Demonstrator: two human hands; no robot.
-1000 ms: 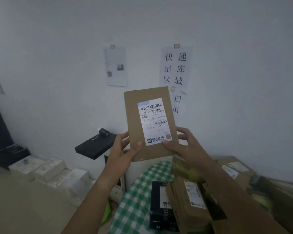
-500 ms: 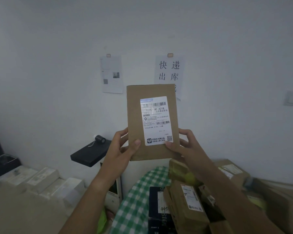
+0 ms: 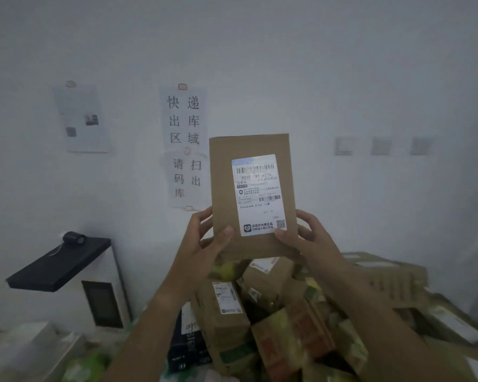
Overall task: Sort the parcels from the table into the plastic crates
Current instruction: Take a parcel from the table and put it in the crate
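Holding a flat cardboard parcel point(image 3: 253, 197) upright above the heap, left hand point(image 3: 204, 244) and right hand point(image 3: 311, 241) clamp its lower corners | Risk: thumb-only pinch could let it slip onto the piled parcels point(image 3: 287, 312) | Setting: dim room, white wall with paper notices point(image 3: 184, 119); crates unseen

One flat brown cardboard parcel point(image 3: 253, 197) is held up in two hands, left point(image 3: 204, 244) and right point(image 3: 312, 239); three paper notices hang on the wall; three pale switch plates.
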